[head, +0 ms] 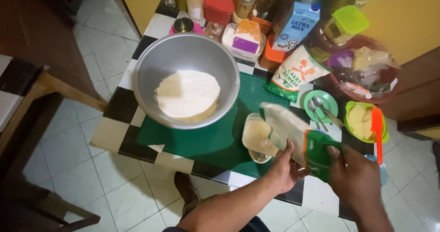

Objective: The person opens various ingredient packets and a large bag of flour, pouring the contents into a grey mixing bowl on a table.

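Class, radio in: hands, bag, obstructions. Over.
Left hand and right hand both gripping tilted bag. Mouth over small tub. Nothing between.

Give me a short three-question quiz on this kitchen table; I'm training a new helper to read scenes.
1. True or false: the metal bowl holds white powder.
2. Which hands hold the tilted green-bottomed bag? A left only, B right only, C both.
3. What lies beneath the bag's mouth?

Key:
1. True.
2. C: left hand and right hand.
3. A small container of pale powder.
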